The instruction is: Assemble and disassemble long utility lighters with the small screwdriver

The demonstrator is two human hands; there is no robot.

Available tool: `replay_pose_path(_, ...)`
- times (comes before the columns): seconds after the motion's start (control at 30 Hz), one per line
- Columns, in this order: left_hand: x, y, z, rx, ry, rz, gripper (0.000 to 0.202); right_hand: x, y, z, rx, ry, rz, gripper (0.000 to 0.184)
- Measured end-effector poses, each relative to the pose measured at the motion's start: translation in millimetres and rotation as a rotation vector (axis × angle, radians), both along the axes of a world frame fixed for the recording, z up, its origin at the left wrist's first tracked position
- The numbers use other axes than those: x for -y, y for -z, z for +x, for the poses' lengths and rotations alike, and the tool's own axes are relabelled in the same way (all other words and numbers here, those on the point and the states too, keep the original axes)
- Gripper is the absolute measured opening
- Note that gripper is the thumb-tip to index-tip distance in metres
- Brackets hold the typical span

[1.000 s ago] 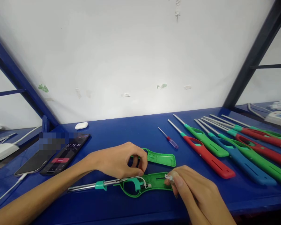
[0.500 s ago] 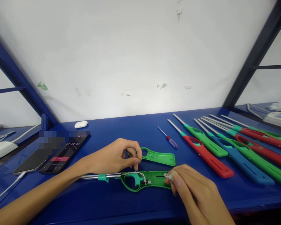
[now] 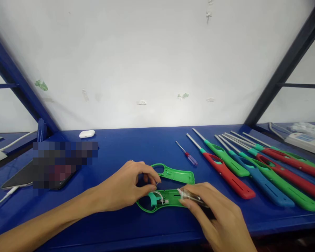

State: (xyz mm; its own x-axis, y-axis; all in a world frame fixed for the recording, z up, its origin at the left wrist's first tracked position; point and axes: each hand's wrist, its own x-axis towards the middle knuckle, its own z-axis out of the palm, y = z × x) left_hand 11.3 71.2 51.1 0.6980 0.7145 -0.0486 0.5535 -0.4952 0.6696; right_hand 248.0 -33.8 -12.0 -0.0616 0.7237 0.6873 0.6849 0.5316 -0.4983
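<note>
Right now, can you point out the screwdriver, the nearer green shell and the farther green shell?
Screwdriver [image 3: 190, 158]: head view, on its purple handle.
Nearer green shell [image 3: 174, 200]: head view, on its inner face.
Farther green shell [image 3: 177, 175]: head view, on its inner face.

Looks like a workshop: a blue bench [image 3: 115, 147] with 1 screwdriver [image 3: 192, 159], a row of long-nosed lighters [image 3: 267, 183] and (hollow side up) a green half-shell [image 3: 182, 175]

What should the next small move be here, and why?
Probably lower the translucent tube into the handle end of the nearer green half-shell: the right hand holds it at that end, white tip leftward, and bare green plastic shows there, while the teal trigger and white wire sit farther left, near the left hand.
</note>
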Motion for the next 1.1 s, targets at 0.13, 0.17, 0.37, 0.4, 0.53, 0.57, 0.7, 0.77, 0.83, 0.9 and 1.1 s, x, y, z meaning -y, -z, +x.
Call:
replay_pose_path(0.13, 3.6, 7.2, -1.1, 0.042, 0.023, 0.146, 0.014, -4.8, -2.7, -1.9, 0.050, 0.000, 0.044, 0.009)
replay_pose_path(0.17, 4.7, 8.9, -1.0, 0.062, 0.034, 0.169, 0.014, -6.9, -4.3, -2.9, 0.064, 0.003, 0.036, 0.010)
replay_pose_path(0.37, 8.7, 14.6, 0.9, 0.117, 0.026, 0.189, 0.015, -21.7, -13.8, -14.3, 0.051, -0.043, -0.192, 0.019)
replay_pose_path(0.4, 8.9, 14.9, 1.1, 0.127, 0.028, 0.188, 0.015, -23.3, -14.4, -16.4, 0.030, -0.045, -0.214, 0.020)
replay_pose_path(0.53, 9.6, 14.8, 1.6, 0.152, 0.029, 0.208, 0.013, -24.4, -14.2, -19.7, -0.057, -0.023, -0.239, 0.022)
replay_pose_path(0.57, 9.9, 14.6, 1.7, 0.149, 0.026, 0.211, 0.013, -23.7, -14.3, -19.4, -0.080, -0.010, -0.255, 0.020)
replay_pose_path(0.7, 10.9, 14.1, 2.0, 0.150, 0.019, 0.225, 0.012, -20.3, -17.2, -17.8, -0.095, 0.031, -0.319, 0.020)
replay_pose_path(0.77, 11.1, 14.8, 2.0, 0.167, 0.018, 0.252, 0.012, -20.0, -18.8, -17.9, -0.051, 0.053, -0.301, 0.030)
replay_pose_path(0.83, 11.3, 16.1, 1.9, 0.187, 0.020, 0.279, 0.012, -21.2, -19.3, -18.4, -0.017, 0.068, -0.282, 0.041)
replay_pose_path(0.9, 11.3, 17.5, 1.7, 0.201, 0.028, 0.292, 0.013, -23.6, -18.8, -18.5, -0.004, 0.064, -0.287, 0.047)
replay_pose_path(1.1, 10.5, 21.7, 2.2, 0.203, 0.067, 0.312, 0.015, -30.1, -16.5, -17.0, -0.014, 0.018, -0.404, 0.049)
